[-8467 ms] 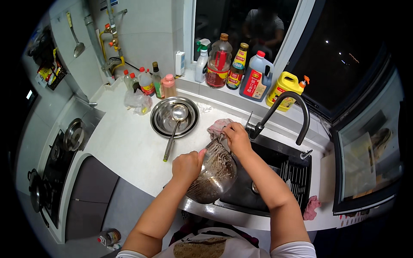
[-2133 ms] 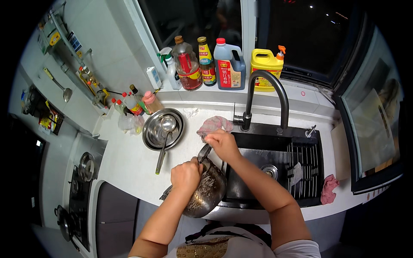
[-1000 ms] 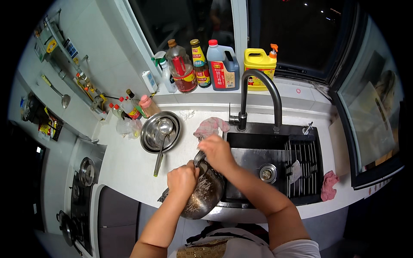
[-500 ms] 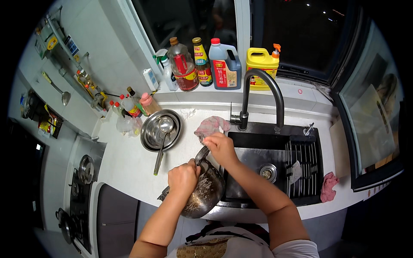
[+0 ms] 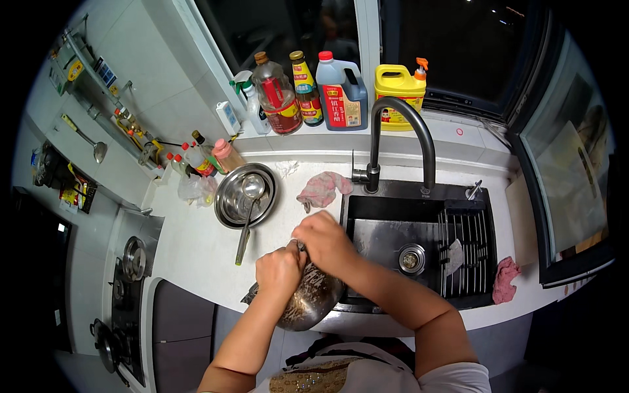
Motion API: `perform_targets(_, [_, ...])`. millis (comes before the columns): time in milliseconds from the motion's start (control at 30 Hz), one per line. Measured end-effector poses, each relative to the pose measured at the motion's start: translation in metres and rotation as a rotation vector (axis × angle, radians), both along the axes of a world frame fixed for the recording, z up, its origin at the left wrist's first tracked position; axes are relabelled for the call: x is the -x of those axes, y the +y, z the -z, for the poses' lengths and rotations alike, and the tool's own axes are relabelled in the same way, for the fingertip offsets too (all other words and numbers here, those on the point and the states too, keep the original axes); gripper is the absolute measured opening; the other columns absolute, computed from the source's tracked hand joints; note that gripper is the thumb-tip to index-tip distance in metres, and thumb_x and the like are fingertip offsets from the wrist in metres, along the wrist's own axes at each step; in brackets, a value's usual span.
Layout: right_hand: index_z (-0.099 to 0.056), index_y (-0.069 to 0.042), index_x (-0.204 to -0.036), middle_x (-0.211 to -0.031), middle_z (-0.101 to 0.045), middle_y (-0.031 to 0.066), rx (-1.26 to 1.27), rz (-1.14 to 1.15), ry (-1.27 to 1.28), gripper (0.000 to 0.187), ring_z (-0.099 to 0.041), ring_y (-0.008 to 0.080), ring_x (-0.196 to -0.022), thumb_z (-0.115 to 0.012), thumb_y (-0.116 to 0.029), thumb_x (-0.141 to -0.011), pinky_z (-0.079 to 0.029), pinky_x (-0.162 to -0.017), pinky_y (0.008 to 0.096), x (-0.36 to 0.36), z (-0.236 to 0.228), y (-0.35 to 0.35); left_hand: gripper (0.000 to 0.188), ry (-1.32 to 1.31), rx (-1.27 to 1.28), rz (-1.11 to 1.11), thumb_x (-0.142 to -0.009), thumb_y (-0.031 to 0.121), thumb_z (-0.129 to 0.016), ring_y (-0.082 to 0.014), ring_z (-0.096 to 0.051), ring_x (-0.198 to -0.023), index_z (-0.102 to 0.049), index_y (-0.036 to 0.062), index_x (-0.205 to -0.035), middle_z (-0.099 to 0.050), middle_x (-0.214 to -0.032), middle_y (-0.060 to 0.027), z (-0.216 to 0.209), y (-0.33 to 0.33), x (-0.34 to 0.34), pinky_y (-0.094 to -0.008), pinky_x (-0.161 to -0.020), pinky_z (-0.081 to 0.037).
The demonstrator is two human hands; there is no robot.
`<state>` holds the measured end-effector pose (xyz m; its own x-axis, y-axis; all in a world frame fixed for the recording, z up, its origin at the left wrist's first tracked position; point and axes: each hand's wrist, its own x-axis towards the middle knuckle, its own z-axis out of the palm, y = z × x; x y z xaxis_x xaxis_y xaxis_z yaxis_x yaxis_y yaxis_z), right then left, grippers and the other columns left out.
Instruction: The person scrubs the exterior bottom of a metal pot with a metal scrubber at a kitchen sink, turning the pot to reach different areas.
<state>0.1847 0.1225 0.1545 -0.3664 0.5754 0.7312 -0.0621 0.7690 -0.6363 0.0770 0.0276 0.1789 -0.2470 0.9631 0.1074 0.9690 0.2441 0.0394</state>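
Observation:
A scorched, rounded metal pan [image 5: 313,298] is tilted at the counter's front edge, left of the sink, with its stained, flaking side showing. My left hand [image 5: 279,270] is closed over its upper part. My right hand [image 5: 322,242] curls down against the same edge, with its fingers touching or nearly touching the left. Whatever the right fingers pinch is mostly hidden; only a small greyish bit shows beneath them. A dark piece of the pan juts out left of my left wrist. Behind the hands lies a crumpled pink and grey cloth [image 5: 324,190].
Nested steel bowls [image 5: 226,208] hold a ladle [image 5: 244,243] at left. The black sink [image 5: 367,245] with its tall faucet [image 5: 429,150] and drying rack [image 5: 481,252] lies right. Large bottles [image 5: 342,98] line the sill. A red cloth [image 5: 504,280] rests at the counter's right.
My right hand has come down and slightly left, from the raised end of a dark curved piece to beside my left hand. That piece is now mostly covered. The left hand stays put.

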Motion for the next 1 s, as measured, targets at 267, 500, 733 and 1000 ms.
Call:
perform_targets(267, [-0.067,0.001,-0.098,-0.087,-0.065,0.0015,1.449,-0.2,0.336,0.015,-0.059,0.0113,-0.071,-0.06,-0.007,-0.089,-0.048,-0.061,0.026,0.01,0.078,0.025,0.024,0.006,0.006,0.01,-0.082,0.03,-0.063,-0.031,-0.066,-0.058,-0.065,0.0067,-0.086,-0.065,-0.064,-0.0143,-0.006,0.002,-0.003,-0.0415,-0.054,-0.052])
perform_targets(500, [-0.06,0.002,-0.117,-0.092,-0.064,0.0055,1.506,-0.129,0.658,0.028,-0.057,0.0123,-0.073,-0.057,-0.005,-0.089,-0.048,-0.066,0.0248,-0.007,0.041,0.004,0.025,0.023,0.033,-0.01,-0.082,0.032,-0.064,-0.0316,-0.066,-0.06,-0.066,0.0067,-0.083,-0.066,-0.066,-0.0152,-0.004,0.012,-0.003,-0.0419,-0.056,-0.052])
perform_targets(733, [-0.069,-0.004,-0.106,-0.099,-0.063,0.0109,0.556,0.255,0.157,0.027,-0.061,0.0216,-0.085,-0.063,0.001,-0.08,-0.048,-0.079,0.0289,0.006,0.032,-0.027,0.027,0.034,0.029,-0.025,-0.083,0.033,-0.063,-0.0322,-0.066,-0.061,-0.064,0.0062,-0.08,-0.066,-0.066,-0.0166,-0.003,0.017,0.0,-0.0424,-0.057,-0.052])
perform_targets(1000, [-0.072,-0.004,-0.097,-0.091,-0.067,0.0108,0.528,0.331,0.229,0.021,-0.065,0.021,-0.084,-0.065,0.001,-0.077,-0.051,-0.075,0.0293,0.012,0.036,-0.032,0.026,0.013,0.029,-0.029,-0.083,0.032,-0.062,-0.0318,-0.067,-0.062,-0.066,0.0064,-0.083,-0.066,-0.066,-0.0165,-0.006,0.014,0.0,-0.0419,-0.058,-0.053])
